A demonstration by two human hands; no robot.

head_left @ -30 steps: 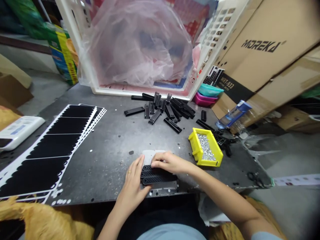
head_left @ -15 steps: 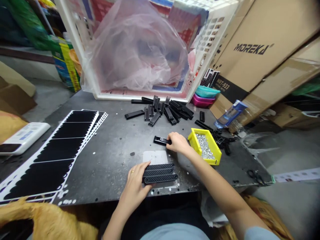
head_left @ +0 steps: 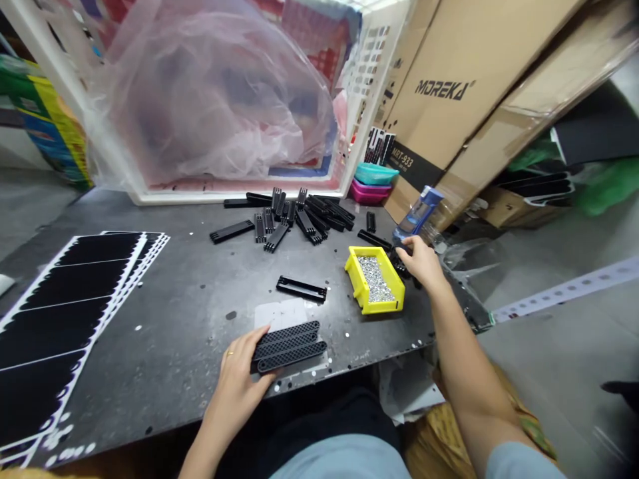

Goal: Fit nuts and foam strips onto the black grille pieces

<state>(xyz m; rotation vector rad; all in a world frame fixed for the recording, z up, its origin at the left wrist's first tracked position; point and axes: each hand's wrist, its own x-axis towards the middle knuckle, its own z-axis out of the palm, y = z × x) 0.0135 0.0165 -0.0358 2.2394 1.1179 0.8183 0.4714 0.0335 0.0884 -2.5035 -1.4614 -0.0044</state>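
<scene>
My left hand (head_left: 244, 366) is wrapped round the left end of several black textured strips (head_left: 292, 346) with rounded ends, lying side by side near the table's front edge. A pale flat sheet (head_left: 279, 313) lies partly under them. Just behind sits a long black frame-like piece (head_left: 301, 289), untouched. My right hand (head_left: 424, 263) reaches behind the yellow bin (head_left: 377, 308), its thumb and index finger apart at a heap of small black parts (head_left: 399, 263). Its other fingers are partly hidden. Small silvery metal pieces (head_left: 375, 279) fill the bin.
A pile of black slotted pieces (head_left: 304, 219) lies before a white plastic crate (head_left: 239, 194). Sheets of black cutouts (head_left: 64, 306) cover the left side. A blue clear bottle (head_left: 419, 211), stacked teal and pink trays (head_left: 373, 175) and tall cardboard boxes (head_left: 444, 86) stand at right.
My right hand has left the black frame-like piece and moved right to the small parts behind the bin. My left hand still holds the strips. The view has swung to the right.
</scene>
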